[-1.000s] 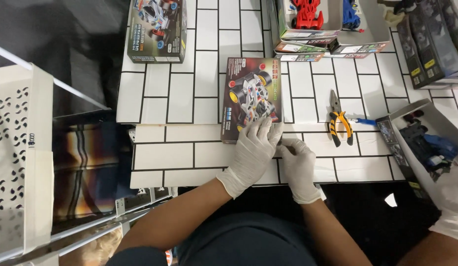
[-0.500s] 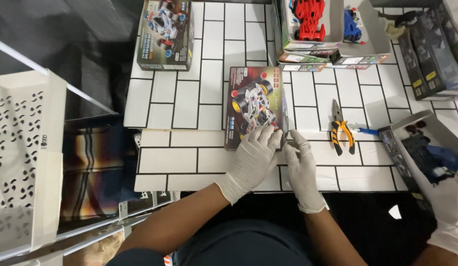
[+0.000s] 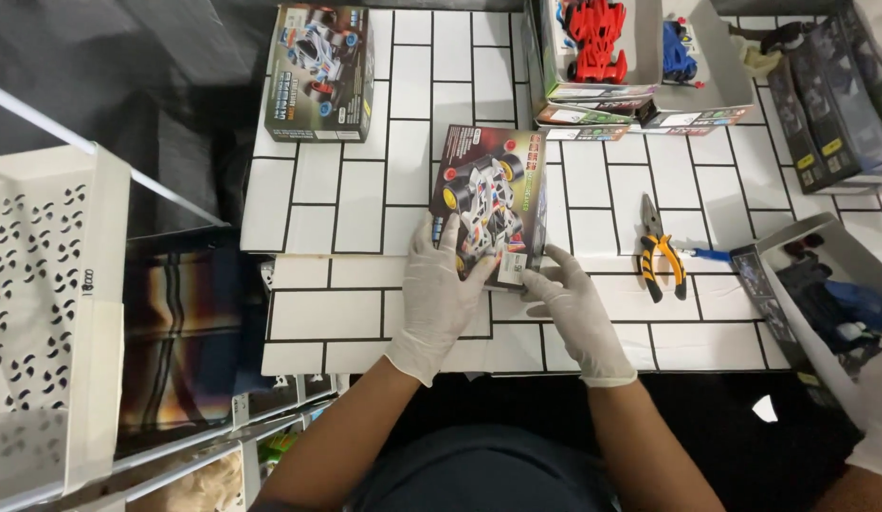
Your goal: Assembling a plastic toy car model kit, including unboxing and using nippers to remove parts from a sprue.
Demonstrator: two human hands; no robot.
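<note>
A dark toy-car kit box with a picture of a white racing car lies on the white tiled table. My left hand, in a white glove, rests flat over the box's near left corner. My right hand, also gloved, grips the box's near right corner with thumb and fingers. Both hands hold the near end of the box.
A second kit box lies at the far left of the table. Open boxes with a red toy car and a blue part stand at the back. Orange-handled pliers lie right of my hands. White perforated crate at left; another open box at right.
Both hands moved from the table in front of the box onto its near corners and took hold of it. The camera view shifted slightly.
</note>
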